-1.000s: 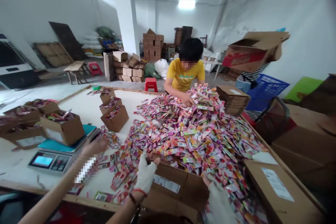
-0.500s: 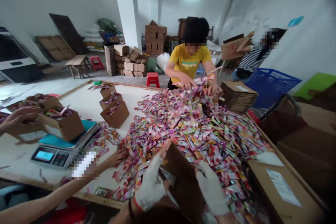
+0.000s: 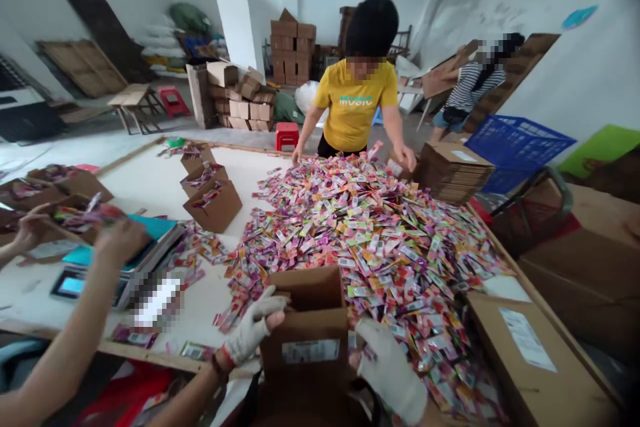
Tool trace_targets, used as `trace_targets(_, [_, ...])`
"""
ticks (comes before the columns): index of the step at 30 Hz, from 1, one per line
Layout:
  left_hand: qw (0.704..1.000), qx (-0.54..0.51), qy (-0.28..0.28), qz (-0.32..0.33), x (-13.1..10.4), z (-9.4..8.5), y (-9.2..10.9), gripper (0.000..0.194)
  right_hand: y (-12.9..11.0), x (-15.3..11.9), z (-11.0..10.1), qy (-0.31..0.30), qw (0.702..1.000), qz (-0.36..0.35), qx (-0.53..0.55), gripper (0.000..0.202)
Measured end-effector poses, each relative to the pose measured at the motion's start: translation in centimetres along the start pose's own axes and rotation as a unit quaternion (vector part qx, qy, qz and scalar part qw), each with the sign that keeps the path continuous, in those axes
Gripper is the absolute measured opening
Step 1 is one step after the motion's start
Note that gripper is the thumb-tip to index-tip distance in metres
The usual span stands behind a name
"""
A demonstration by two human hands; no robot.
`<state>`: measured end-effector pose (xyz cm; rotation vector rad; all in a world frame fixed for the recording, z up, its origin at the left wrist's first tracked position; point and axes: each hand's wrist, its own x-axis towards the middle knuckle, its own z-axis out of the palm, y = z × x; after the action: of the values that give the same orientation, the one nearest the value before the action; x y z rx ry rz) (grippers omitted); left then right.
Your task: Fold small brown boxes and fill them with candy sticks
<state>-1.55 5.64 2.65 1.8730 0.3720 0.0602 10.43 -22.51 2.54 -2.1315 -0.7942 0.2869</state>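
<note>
An open cardboard box (image 3: 305, 337) with a white label stands upright at the near edge of the table, its inside dark and its contents hard to make out. My left hand (image 3: 253, 325), in a white fingerless glove, grips the box's left rim. My right hand (image 3: 390, 367), also gloved, is beside the box's right side, over the edge of the pile; its fingertips are partly hidden and blurred, with small packets close by. A large heap of small colourful packets (image 3: 370, 227) spreads beyond the box.
At the left, another person's hands (image 3: 117, 237) work over a filled box near a scale (image 3: 70, 283). Three filled boxes (image 3: 213, 205) stand mid-table. Across the heap is a person in yellow (image 3: 357, 103). A large carton (image 3: 530, 353) and flattened boxes (image 3: 455, 170) sit on the right.
The box has turned from tilted to upright, its opening now showing. My left hand has moved left with it. The person in yellow has straightened, and the neighbour's hand has moved to the boxes.
</note>
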Motion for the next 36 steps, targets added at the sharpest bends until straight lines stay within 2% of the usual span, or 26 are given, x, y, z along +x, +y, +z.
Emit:
trace_targets(2, [1.000,-0.012,-0.008,-0.016,0.4,0.0,0.7,0.043,0.7,0.2,0.1,0.021,1.000,-0.005,-0.013,0.035])
trace_targets(5, [0.993,0.017,-0.093,0.065,0.7,0.1,2.4,0.028,1.0,1.0,0.4,0.065,0.997,-0.040,0.026,0.041])
trace_targets(7, [0.982,0.042,-0.138,0.125,0.4,0.2,3.0,0.025,0.9,1.2,0.8,0.031,0.996,-0.076,0.033,0.038])
trace_targets(8, [0.980,0.049,-0.138,0.138,0.1,0.3,3.0,0.025,0.7,1.1,1.1,0.008,0.996,-0.087,0.027,0.032])
trace_targets(9, [0.981,0.056,-0.122,0.140,-0.2,0.5,2.9,0.023,0.6,1.0,1.4,-0.006,0.996,-0.089,0.020,0.024])
trace_targets(11, [0.987,0.087,-0.039,0.126,-0.7,1.1,2.6,0.024,0.2,1.0,2.0,-0.004,0.999,-0.050,0.020,0.020])
trace_targets(13, [0.978,0.162,0.080,0.107,-0.6,1.9,2.5,0.047,-0.4,1.3,2.4,0.021,0.998,0.032,0.043,0.025])
trace_targets(15, [0.943,0.269,0.166,0.102,0.2,2.8,2.7,0.073,-0.8,2.0,2.7,0.055,0.991,0.109,0.056,0.032])
trace_targets(17, [0.907,0.367,0.167,0.121,1.3,3.2,3.4,0.090,-0.8,2.7,2.7,0.081,0.984,0.158,0.036,0.032])
trace_targets(19, [0.886,0.419,0.127,0.151,2.0,3.3,4.3,0.096,-0.5,3.0,2.1,0.074,0.982,0.172,0.008,0.026])
trace_targets(21, [0.884,0.424,0.090,0.174,2.3,3.2,5.3,0.082,-0.2,2.9,1.3,0.044,0.987,0.154,0.013,0.030])
trace_targets(24, [0.886,0.413,0.085,0.193,1.9,3.2,6.6,0.044,-0.5,2.3,0.5,-0.014,0.993,0.108,0.038,0.034])
trace_targets(26, [0.877,0.425,0.103,0.200,1.9,3.6,6.9,0.047,-1.2,1.9,0.8,-0.030,0.994,0.105,0.027,0.030])
trace_targets(28, [0.866,0.443,0.106,0.205,2.0,4.0,6.8,0.063,-2.0,1.6,1.6,0.008,0.994,0.107,-0.006,0.030])
trace_targets(30, [0.864,0.447,0.087,0.215,2.1,4.3,6.0,0.068,-2.6,1.2,2.4,0.075,0.990,0.090,-0.077,0.044])
trace_targets(33, [0.863,0.434,0.079,0.244,1.5,4.1,4.3,0.058,-3.1,0.3,2.9,0.125,0.970,0.013,-0.207,0.062])
trace_targets(36, [0.853,0.435,0.073,0.280,0.1,3.3,2.7,0.041,-3.2,-0.8,2.4,0.111,0.955,-0.081,-0.262,0.058])
